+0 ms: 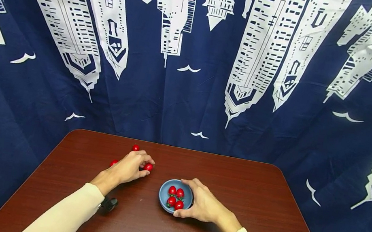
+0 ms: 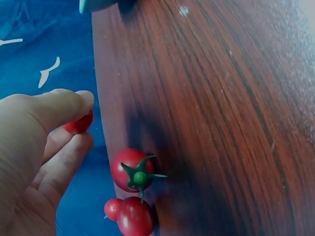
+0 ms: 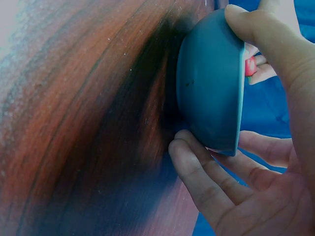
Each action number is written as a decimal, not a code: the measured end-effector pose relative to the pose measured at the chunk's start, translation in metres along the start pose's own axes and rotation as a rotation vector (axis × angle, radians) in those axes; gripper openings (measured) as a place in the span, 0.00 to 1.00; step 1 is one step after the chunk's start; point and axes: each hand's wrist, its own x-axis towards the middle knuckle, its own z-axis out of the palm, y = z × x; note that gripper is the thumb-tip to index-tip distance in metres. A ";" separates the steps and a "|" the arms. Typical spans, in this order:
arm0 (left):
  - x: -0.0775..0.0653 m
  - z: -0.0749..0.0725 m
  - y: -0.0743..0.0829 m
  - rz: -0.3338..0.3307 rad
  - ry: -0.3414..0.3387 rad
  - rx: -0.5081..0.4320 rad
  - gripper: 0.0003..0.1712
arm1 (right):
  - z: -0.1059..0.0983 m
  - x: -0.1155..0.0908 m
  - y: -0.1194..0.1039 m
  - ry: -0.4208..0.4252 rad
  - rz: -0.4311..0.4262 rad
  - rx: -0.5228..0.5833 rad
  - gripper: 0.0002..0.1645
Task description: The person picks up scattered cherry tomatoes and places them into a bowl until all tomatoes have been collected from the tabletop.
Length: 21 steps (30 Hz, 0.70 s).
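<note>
My left hand [image 1: 128, 168] pinches a red cherry tomato [image 1: 148, 167] between thumb and fingers, left of a small blue bowl [image 1: 162, 199]. In the left wrist view the fingers partly cover this tomato [image 2: 78, 124]. With thumb and fingers spread round its rim, my right hand [image 1: 206, 203] holds the bowl from the right side. Several cherry tomatoes [image 1: 171, 201] lie inside it, some with green stems. Seen from the right wrist, the bowl's outer wall [image 3: 211, 83] sits between thumb and fingertips and hides its contents.
Loose cherry tomatoes lie by my left hand: one behind it [image 1: 136, 147] and one at its left [image 1: 113, 162]. The left wrist view shows a tomato with a green stem [image 2: 132, 169] beside two others. A dark blue printed cloth [image 1: 188, 104] hangs behind the brown table [image 1: 235, 173].
</note>
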 end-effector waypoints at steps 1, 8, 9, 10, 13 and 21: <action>0.000 -0.001 0.001 0.000 0.002 0.003 0.18 | 0.000 0.000 0.000 0.000 0.000 0.000 0.65; -0.001 -0.005 0.010 0.018 0.027 -0.019 0.17 | 0.000 0.001 0.000 -0.003 0.002 0.000 0.66; -0.001 -0.006 0.011 0.025 0.032 -0.021 0.17 | 0.000 0.001 0.000 -0.003 0.003 -0.001 0.66; -0.001 -0.006 0.012 0.034 0.036 -0.025 0.17 | 0.000 0.001 -0.001 -0.003 0.003 -0.002 0.66; -0.001 -0.008 0.016 0.053 0.047 -0.039 0.17 | 0.000 0.002 -0.001 -0.003 0.005 -0.003 0.66; 0.001 -0.012 0.032 0.075 0.064 -0.064 0.17 | -0.001 0.001 -0.001 -0.002 0.005 -0.002 0.66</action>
